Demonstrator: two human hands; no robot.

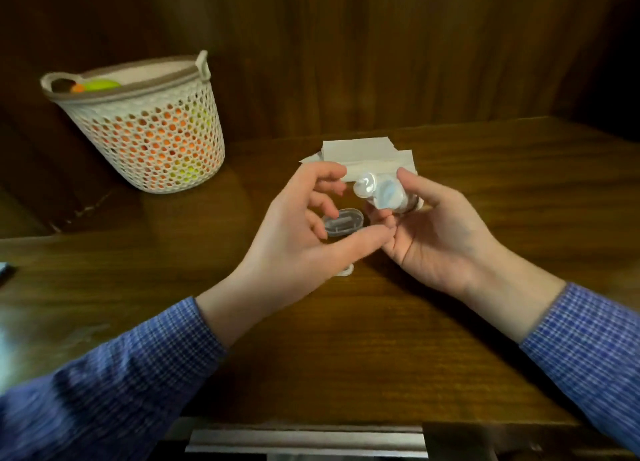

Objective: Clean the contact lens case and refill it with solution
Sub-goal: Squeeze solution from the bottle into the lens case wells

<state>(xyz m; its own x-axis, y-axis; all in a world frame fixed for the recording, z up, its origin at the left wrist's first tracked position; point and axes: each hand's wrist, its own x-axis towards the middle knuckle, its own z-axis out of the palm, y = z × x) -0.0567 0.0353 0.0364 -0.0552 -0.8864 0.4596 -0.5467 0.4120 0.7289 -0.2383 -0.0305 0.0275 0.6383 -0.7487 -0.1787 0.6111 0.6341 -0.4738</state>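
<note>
My right hand (436, 232) holds a small white contact lens case (381, 194) above the wooden table, pinched between thumb and fingers, with its round wells facing me. My left hand (298, 239) hovers just left of it, fingers curled and apart, holding nothing, its thumb tip close to my right fingers. A clear oval plastic lid or tray (343, 222) lies on the table behind my left fingers. A small white piece (346, 270) peeks out under my left palm. I cannot pick out a solution bottle.
Folded white paper tissues (367, 154) lie on the table behind the hands. A white perforated basket (152, 131) with orange and green items stands at the back left. Dark wood panels rise behind the table (346, 339). A metal strip runs along the near edge.
</note>
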